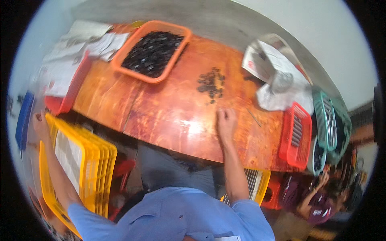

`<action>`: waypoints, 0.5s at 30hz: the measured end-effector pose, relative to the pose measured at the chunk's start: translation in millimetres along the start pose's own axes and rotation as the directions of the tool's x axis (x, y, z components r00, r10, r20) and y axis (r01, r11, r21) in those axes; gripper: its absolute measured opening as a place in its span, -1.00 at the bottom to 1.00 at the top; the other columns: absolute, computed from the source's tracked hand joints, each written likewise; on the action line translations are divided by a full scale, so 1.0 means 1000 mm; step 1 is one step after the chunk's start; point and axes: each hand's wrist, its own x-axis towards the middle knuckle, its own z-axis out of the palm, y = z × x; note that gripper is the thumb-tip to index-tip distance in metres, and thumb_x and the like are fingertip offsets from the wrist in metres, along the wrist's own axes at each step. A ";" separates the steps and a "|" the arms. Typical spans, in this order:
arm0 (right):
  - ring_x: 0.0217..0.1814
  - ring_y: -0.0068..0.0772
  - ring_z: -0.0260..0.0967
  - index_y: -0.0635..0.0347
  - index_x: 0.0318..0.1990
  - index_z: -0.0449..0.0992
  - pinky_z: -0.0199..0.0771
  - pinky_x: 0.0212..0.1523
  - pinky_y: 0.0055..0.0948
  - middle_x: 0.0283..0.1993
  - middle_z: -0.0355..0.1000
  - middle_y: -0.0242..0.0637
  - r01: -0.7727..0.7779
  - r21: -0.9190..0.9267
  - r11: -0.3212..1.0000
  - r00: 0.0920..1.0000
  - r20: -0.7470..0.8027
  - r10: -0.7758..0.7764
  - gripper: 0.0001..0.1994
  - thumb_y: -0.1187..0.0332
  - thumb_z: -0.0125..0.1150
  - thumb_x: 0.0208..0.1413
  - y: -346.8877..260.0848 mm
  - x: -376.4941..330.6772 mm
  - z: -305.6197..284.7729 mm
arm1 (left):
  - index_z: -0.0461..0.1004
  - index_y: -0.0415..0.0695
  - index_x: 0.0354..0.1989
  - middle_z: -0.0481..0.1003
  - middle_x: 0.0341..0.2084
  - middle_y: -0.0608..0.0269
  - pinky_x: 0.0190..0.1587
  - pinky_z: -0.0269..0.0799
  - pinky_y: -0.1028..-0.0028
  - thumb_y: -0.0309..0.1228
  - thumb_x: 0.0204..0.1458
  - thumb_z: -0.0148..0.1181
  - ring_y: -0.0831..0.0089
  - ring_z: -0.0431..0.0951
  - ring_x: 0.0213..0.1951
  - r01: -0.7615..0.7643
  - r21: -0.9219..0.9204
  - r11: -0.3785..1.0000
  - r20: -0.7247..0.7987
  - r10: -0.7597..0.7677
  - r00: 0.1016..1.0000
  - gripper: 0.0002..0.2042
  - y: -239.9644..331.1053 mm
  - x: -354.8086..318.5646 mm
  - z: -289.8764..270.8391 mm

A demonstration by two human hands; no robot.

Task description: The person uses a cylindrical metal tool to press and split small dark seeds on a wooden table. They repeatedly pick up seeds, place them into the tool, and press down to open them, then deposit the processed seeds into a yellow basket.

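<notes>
My right hand (226, 120) rests on the orange-brown wooden table (161, 112) with its fingers curled, just below a small heap of dark little parts (211, 84). Whether it holds one of them is too small to tell. My left hand (39, 121) reaches out to the far left and grips the top corner of a stack of yellow plastic trays (86, 156) standing beside the table. An orange basket (152, 50) full of the same dark parts sits at the table's back.
A red tray (66, 96) with papers lies at the left. Crumpled white bags (277, 76) lie at the right. Red (296, 136) and teal baskets (327, 120) stand at the right edge. Another person in dark clothes sits low right (317, 201).
</notes>
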 end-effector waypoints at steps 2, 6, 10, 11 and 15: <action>-0.28 -0.01 0.42 0.37 -0.39 0.56 0.38 -0.20 -0.11 -0.38 0.42 0.01 -0.007 -0.051 0.999 0.999 -0.035 0.005 -0.71 0.27 0.25 0.21 -0.001 -0.002 -0.002 | 0.53 -0.26 -0.20 0.57 -0.31 0.03 -0.11 0.44 0.21 -0.09 0.32 0.18 0.11 0.56 -0.21 -0.058 -0.109 0.992 -0.045 0.054 0.998 -0.61 0.094 0.007 0.004; -0.14 0.13 0.46 0.31 -0.34 0.57 0.39 -0.05 0.00 -0.25 0.50 0.01 -0.004 0.051 0.999 1.000 -0.015 0.005 -0.75 0.27 0.21 0.23 -0.005 -0.003 -0.001 | 0.53 -0.28 -0.29 0.52 -0.45 0.09 -0.21 0.41 0.26 -0.10 0.35 0.15 0.25 0.47 -0.38 -0.303 -0.313 0.900 -0.141 0.272 0.952 -0.59 0.223 -0.003 0.040; -0.21 0.06 0.49 0.37 -0.34 0.55 0.42 -0.17 -0.06 -0.27 0.49 0.03 0.011 0.038 0.999 0.999 -0.030 -0.010 -0.74 0.28 0.26 0.20 -0.004 -0.002 0.007 | 0.58 -0.28 -0.27 0.49 -0.49 0.13 -0.24 0.39 0.30 -0.11 0.38 0.12 0.37 0.40 -0.40 -0.193 -0.602 0.775 -0.026 0.223 0.974 -0.59 0.343 -0.073 0.066; -0.21 0.01 0.49 0.37 -0.30 0.56 0.43 -0.17 -0.09 -0.26 0.50 0.01 -0.008 0.071 0.997 1.000 -0.024 0.009 -0.75 0.29 0.26 0.21 -0.008 -0.002 0.004 | 0.58 -0.28 -0.29 0.47 -0.52 0.17 -0.30 0.37 0.31 -0.13 0.38 0.13 0.38 0.35 -0.44 -0.213 -0.668 0.713 -0.040 0.251 0.967 -0.60 0.367 -0.097 0.077; -0.16 -0.22 0.53 0.33 -0.15 0.58 0.47 -0.20 -0.23 -0.21 0.54 -0.10 -0.223 0.359 0.906 0.974 0.035 0.226 -0.80 0.34 0.26 0.22 -0.009 -0.005 -0.017 | 0.30 -0.29 -0.53 0.17 -0.64 0.33 -0.43 0.22 0.35 -0.27 0.37 0.16 0.55 0.21 -0.49 -0.105 -0.877 0.468 0.120 0.425 0.897 -0.56 0.481 -0.233 0.073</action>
